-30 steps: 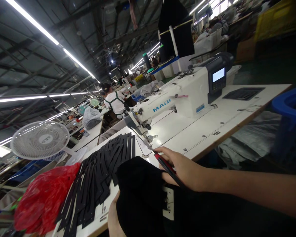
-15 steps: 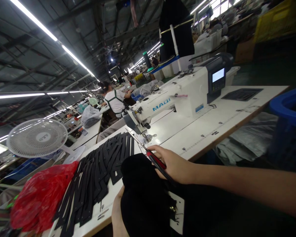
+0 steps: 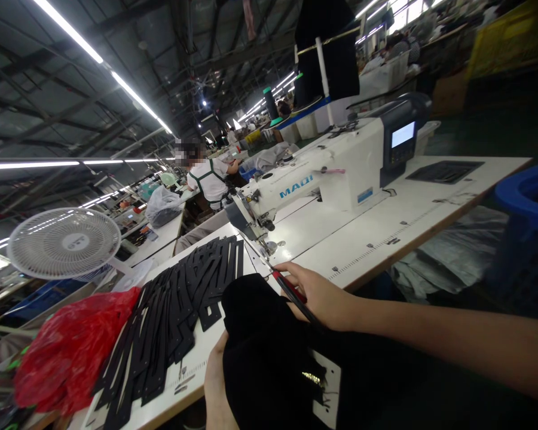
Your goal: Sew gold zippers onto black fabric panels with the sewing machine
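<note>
In my right hand (image 3: 320,295) is a pair of scissors (image 3: 291,291) with red and black handles, its blades pointing up and left toward the needle area of a white sewing machine (image 3: 314,179). My left hand (image 3: 217,376) holds the left side of a black cloth piece (image 3: 260,334); its fingers are mostly hidden behind the cloth. A short gold strip like zipper teeth (image 3: 311,377) shows lower on the cloth, beside a white piece with small holes (image 3: 333,388). Many flat black strips (image 3: 174,316) lie heaped on the white table (image 3: 305,263), left of the machine.
A white fan (image 3: 67,243) and a red plastic bag (image 3: 72,352) are at the left. A blue basket (image 3: 526,203) stands right of the table, near grey sheeting (image 3: 452,257). A person in a white top (image 3: 210,179) works farther back.
The view has shifted slightly. Both hands keep their hold on the scissors and the black cloth. More of the gold strip shows now.
</note>
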